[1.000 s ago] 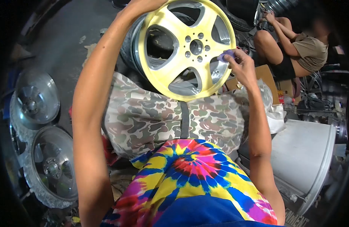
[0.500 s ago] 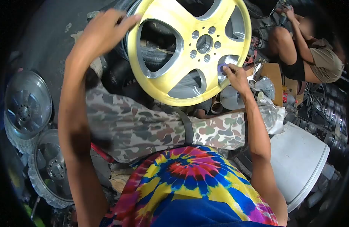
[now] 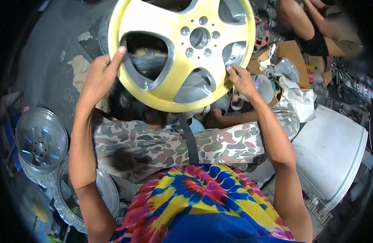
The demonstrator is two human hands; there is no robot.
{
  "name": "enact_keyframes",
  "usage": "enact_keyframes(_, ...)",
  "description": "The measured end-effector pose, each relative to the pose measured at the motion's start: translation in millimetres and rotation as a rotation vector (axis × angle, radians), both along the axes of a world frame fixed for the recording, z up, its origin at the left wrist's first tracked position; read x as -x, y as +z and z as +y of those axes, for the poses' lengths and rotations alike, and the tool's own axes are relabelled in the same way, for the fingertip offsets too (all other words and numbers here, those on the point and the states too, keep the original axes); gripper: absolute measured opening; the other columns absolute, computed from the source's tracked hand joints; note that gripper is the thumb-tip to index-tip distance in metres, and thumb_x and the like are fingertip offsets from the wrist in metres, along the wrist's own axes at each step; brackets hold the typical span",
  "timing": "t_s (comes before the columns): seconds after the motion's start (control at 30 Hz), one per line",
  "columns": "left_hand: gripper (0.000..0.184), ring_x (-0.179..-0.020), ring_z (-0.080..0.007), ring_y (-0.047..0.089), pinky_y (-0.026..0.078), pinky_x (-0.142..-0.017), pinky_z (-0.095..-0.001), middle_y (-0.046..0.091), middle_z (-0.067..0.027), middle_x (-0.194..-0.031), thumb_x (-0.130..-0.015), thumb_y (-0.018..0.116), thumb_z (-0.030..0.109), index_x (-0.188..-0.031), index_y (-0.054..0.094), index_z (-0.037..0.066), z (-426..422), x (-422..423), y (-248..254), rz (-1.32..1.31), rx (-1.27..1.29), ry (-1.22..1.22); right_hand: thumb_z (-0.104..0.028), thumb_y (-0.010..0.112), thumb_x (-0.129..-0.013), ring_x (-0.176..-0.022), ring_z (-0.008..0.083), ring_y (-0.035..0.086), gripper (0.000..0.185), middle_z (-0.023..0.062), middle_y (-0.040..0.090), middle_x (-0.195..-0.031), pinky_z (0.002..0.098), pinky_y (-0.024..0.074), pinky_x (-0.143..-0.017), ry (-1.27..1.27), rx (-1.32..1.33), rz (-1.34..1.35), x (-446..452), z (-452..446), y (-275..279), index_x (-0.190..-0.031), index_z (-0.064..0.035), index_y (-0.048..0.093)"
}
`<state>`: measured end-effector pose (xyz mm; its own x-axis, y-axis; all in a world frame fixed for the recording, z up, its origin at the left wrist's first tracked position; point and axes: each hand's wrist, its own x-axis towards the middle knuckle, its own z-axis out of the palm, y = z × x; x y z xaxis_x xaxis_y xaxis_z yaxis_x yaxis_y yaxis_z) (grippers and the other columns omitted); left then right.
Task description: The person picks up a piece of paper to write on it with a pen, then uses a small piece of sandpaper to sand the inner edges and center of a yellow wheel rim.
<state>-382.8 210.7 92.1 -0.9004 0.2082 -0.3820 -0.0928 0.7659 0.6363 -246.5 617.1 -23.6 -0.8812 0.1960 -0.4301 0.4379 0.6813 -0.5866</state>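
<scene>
A yellow-coated car wheel rim (image 3: 150,18) with several wide spokes and bare-metal window edges tilts up in front of my knees. My left hand (image 3: 100,77) grips its left edge, thumb on the face and fingers hidden behind. At the lower right of the rim, my right hand (image 3: 242,81) is closed, with a small purple piece (image 3: 228,65) showing at the fingertips against the spoke opening. Whether those fingers also bear the rim's weight I cannot tell.
Two silver rims, one upper (image 3: 41,137) and one lower (image 3: 107,190), lie at the left. A white curved panel (image 3: 330,150) stands at the right. Beyond are a cardboard box (image 3: 293,54), a plastic bottle (image 3: 316,77) and another person's bent leg (image 3: 297,18).
My left hand has come down from the rim's upper left and now grips its left edge. The rim appears further up and left, as the view has shifted too.
</scene>
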Motion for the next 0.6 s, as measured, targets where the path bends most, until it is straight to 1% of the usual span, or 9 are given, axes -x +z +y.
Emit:
enact_keyframes(0.07, 0.070, -0.069, -0.0177, 0.061, 0.050, -0.071, -0.0355, 0.065, -0.0133, -0.069, -0.104, 0.053, 0.055, -0.087, 0.068, -0.011, -4.0, 3.8, -4.1, -0.024, -0.019, -0.059, -0.036, 0.054, -0.103, -0.087, 0.0414, 0.065, 0.038, 0.0285, 0.066, -0.090, 0.0477, 0.0489, -0.081, -0.032, 0.002, 0.050, 5.5, 5.3, -31.4, -0.101, 0.0015, 0.062)
enact_keyframes(0.13, 0.067, -0.061, -0.0123, 0.053, 0.043, -0.059, -0.0306, 0.059, -0.0032, -0.067, -0.104, 0.054, 0.057, -0.082, 0.071, -0.003, -12.1, 3.7, -11.5, -0.146, -0.069, -0.114, -0.037, 0.052, -0.104, -0.092, 0.0425, 0.065, 0.041, 0.0291, 0.066, -0.094, 0.0483, 0.0478, -0.085, -0.051, 0.009, 0.046, 10.0, -1.2, -42.2, -0.099, 0.0033, 0.061)
enact_keyframes(0.17, 0.068, -0.062, -0.0123, 0.057, 0.046, -0.060, -0.0305, 0.062, -0.0047, -0.068, -0.104, 0.054, 0.059, -0.081, 0.072, -0.003, -13.5, -3.8, -12.7, -0.150, -0.121, -0.149, -0.037, 0.051, -0.104, -0.092, 0.0434, 0.065, 0.042, 0.0293, 0.066, -0.093, 0.0485, 0.0476, -0.086, -0.119, 0.008, 0.121, 8.1, -6.9, -46.5, -0.098, 0.0040, 0.060)
enact_keyframes(0.3, 0.065, -0.064, -0.0180, 0.059, 0.048, -0.063, -0.0386, 0.063, -0.0095, -0.066, -0.102, 0.057, 0.053, -0.079, 0.069, -0.006, -15.9, -5.7, -37.1, 0.135, -0.020, -0.133, -0.036, 0.049, -0.104, -0.092, 0.0460, 0.064, 0.043, 0.0312, 0.066, -0.094, 0.0491, 0.0473, -0.087, -0.165, -0.057, 0.204, 8.0, -9.1, -53.6, -0.098, 0.0053, 0.059)
enact_keyframes(0.33, 0.065, -0.061, -0.0191, 0.058, 0.048, -0.062, -0.0395, 0.060, -0.0095, -0.064, -0.102, 0.058, 0.054, -0.078, 0.068, -0.006, -14.1, -5.5, -42.5, 0.228, -0.095, -0.136, -0.035, 0.049, -0.104, -0.091, 0.0465, 0.063, 0.042, 0.0317, 0.065, -0.095, 0.0492, 0.0473, -0.087, -0.183, -0.094, 0.193, 11.0, -11.4, -54.1, -0.097, 0.0055, 0.059)
enact_keyframes(0.4, 0.066, -0.063, -0.0225, 0.063, 0.050, -0.064, -0.0400, 0.064, -0.0123, -0.065, -0.102, 0.056, 0.055, -0.081, 0.070, -0.006, -4.9, 7.2, -37.7, 0.325, 0.057, -0.136, -0.035, 0.049, -0.104, -0.089, 0.0418, 0.063, 0.043, 0.0295, 0.066, -0.093, 0.0473, 0.0476, -0.086, -0.213, -0.058, 0.173, 9.6, -20.5, -48.6, -0.097, 0.0066, 0.060)
enact_keyframes(0.47, 0.065, -0.080, -0.0280, 0.072, 0.053, -0.075, -0.0413, 0.072, -0.0217, -0.082, -0.102, 0.054, 0.056, -0.099, 0.072, -0.006, 9.5, 40.8, -30.7, 0.319, 0.104, -0.156, -0.033, 0.050, -0.103, -0.084, 0.0317, 0.062, 0.042, 0.0234, 0.066, -0.088, 0.0440, 0.0477, -0.082, -0.279, 0.099, 0.167, 4.7, -20.5, -54.1, -0.095, 0.0066, 0.060)
enact_keyframes(0.53, 0.056, -0.090, -0.0448, 0.072, 0.055, -0.083, -0.0534, 0.073, -0.0273, -0.089, -0.099, 0.060, 0.049, -0.092, 0.074, -0.005, 36.4, 76.2, -41.9, 0.960, -0.139, -0.072, -0.030, 0.052, -0.105, -0.075, 0.0205, 0.058, 0.034, 0.0094, 0.065, -0.083, 0.0372, 0.0485, -0.073, -0.365, 0.268, 0.178, -3.4, -31.7, -65.7, -0.097, 0.0015, 0.062)
enact_keyframes(0.6, 0.044, -0.094, -0.0461, 0.069, 0.054, -0.080, -0.0527, 0.072, -0.0271, -0.093, -0.092, 0.066, 0.043, -0.091, 0.073, 0.000, 66.9, 102.4, -6.5, 0.625, -0.024, 0.060, -0.028, 0.052, -0.108, -0.073, 0.0145, 0.060, 0.029, 0.0038, 0.065, -0.084, 0.0304, 0.0507, -0.070, -0.484, 0.621, 0.015, -11.2, -63.0, -26.9, -0.102, -0.0029, 0.064)
